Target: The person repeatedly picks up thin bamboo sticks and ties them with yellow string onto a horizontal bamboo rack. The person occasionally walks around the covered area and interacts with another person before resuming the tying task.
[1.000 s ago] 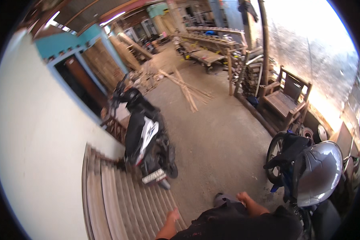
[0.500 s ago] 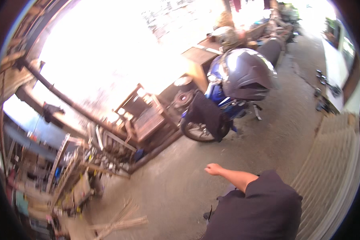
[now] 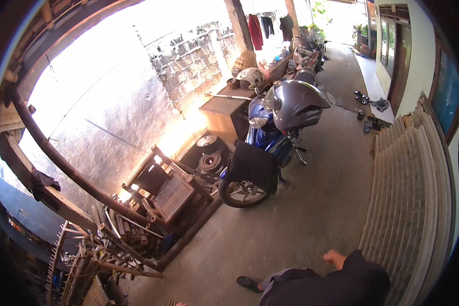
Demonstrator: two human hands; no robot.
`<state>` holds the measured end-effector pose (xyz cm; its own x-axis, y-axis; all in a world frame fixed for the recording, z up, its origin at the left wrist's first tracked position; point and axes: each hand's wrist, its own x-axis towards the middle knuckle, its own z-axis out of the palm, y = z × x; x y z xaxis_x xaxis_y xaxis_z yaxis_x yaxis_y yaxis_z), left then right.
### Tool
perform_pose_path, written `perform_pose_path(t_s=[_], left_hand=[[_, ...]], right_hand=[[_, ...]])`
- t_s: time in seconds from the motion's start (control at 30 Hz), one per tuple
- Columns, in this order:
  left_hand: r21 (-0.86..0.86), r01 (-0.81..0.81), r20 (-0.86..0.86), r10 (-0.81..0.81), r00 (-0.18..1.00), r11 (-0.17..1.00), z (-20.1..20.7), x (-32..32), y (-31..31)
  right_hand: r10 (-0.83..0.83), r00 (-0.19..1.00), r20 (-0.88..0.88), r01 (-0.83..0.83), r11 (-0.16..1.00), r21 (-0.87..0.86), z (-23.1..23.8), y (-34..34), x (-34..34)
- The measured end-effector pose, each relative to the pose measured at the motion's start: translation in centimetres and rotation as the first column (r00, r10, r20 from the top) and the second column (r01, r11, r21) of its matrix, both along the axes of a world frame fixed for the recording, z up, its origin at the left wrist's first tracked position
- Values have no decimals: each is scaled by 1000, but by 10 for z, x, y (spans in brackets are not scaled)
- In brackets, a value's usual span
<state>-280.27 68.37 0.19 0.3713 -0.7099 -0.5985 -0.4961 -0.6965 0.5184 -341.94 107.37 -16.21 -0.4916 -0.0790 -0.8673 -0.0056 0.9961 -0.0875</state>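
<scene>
I am looking down a concrete yard. One hand [image 3: 334, 258], whose side I cannot tell, is showing above a dark sleeve [image 3: 359, 278] at the lower edge; it is holding nothing, and I cannot tell how far its fingers are curling. Nearest it, corrugated sheets [image 3: 410, 204] are leaning against the wall, and a blue motorcycle [image 3: 262, 153] carrying a grey helmet [image 3: 293, 104] is standing beyond.
</scene>
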Motion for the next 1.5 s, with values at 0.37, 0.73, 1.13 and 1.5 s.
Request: perform_pose_path(t_s=[0.37,0.73,1.13,1.5], left_hand=[[262,255,-130,-228,965,931,-55,18,-70],[294,298,-237,-233,943,908,-74,86,-136],[225,456,-369,-358,858,861,-96,186,-212],[354,444,-458,-262,850,823,-120,271,-201]], right_hand=[[142,986,-82,-164,858,-487,-6,-328,203],[110,994,9,-91,856,-509,-17,-394,259],[-128,991,40,134,956,-262,-60,-320,391],[915,349,202,-772,403,-491,-21,-431,554]])
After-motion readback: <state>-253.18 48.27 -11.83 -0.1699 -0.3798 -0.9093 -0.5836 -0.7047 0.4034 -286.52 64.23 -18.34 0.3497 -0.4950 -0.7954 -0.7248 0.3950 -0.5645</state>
